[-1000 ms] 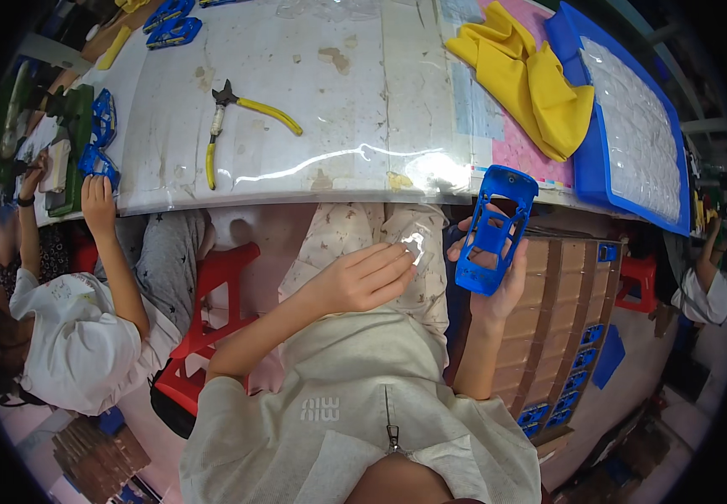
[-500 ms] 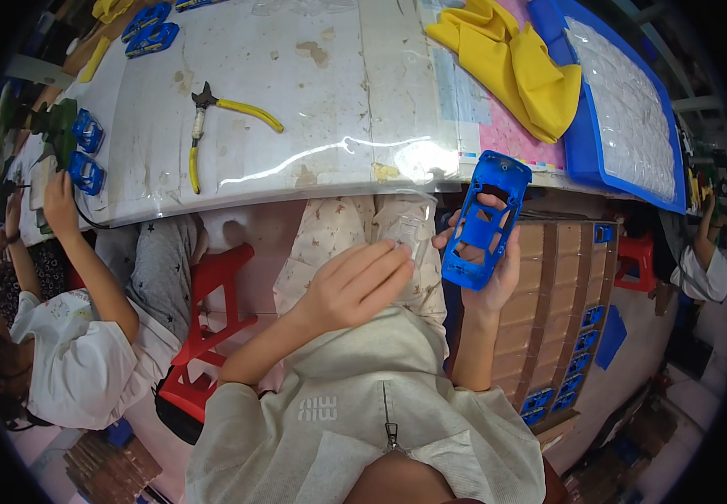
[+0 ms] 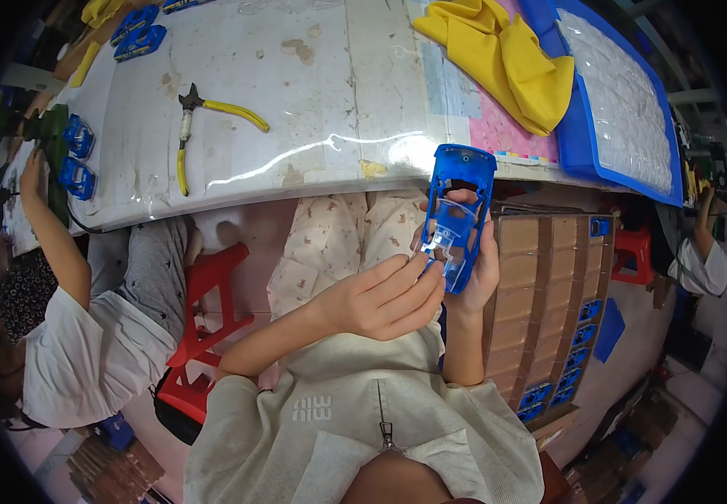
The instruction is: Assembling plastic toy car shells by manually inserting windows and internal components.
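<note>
My right hand [image 3: 484, 270] holds a blue toy car body shell [image 3: 467, 160] from below and the side, its open underside and window openings in sight. Pinched in the fingers of my left hand [image 3: 390, 296] is a clear plastic piece [image 3: 440, 242], apparently a window part. It lies over the near half of the shell, and I cannot tell whether it is seated in it. Both hands are above my lap, just off the table's front edge. Nippers with yellow handles [image 3: 188, 102] lie on the table [image 3: 296, 109] to the left.
A blue tray [image 3: 580, 126] of clear parts stands at the right, beside a yellow cloth [image 3: 521, 71]. Below it is a partitioned box [image 3: 510, 286] with several blue shells. On the left are more blue shells [image 3: 140, 42], a red stool [image 3: 212, 294] and a co-worker's arm [image 3: 61, 244].
My left hand has moved right and brought the clear piece over the shell. The shell has come slightly left. At the left, the co-worker's arm has shifted further left.
</note>
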Available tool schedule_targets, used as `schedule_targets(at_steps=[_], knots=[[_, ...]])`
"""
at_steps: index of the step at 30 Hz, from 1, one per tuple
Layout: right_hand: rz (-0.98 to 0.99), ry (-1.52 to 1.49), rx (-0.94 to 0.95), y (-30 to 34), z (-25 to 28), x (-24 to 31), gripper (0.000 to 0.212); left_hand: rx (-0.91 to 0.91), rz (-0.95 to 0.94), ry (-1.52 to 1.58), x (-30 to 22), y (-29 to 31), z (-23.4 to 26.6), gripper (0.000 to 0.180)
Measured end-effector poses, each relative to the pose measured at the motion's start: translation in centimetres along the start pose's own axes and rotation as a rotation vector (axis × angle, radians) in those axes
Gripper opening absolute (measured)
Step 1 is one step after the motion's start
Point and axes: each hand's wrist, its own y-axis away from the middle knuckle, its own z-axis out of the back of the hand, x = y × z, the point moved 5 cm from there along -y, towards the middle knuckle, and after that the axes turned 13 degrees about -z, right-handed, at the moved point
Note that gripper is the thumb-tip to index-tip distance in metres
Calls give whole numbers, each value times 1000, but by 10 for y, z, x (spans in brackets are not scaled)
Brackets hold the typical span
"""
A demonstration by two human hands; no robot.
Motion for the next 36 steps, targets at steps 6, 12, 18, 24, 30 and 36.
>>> schedule_targets(at_steps=[6,12,18,24,30,36], knots=[[81,64,-50,2,-6,1,49,-2,47,63,6,-3,-3,15],[75,113,2,6,-13,3,55,-26,132,30,11,1,0,20],[50,88,13,5,-17,0,54,202,388,75,18,-6,-13,36],[7,-4,38,8,-25,1,55,-64,523,188,37,-3,5,30],[-82,13,92,13,-31,-3,57,-252,985,475,74,6,-9,34],[44,263,29,5,-30,11,32,-50,932,427,70,10,-22,26]])
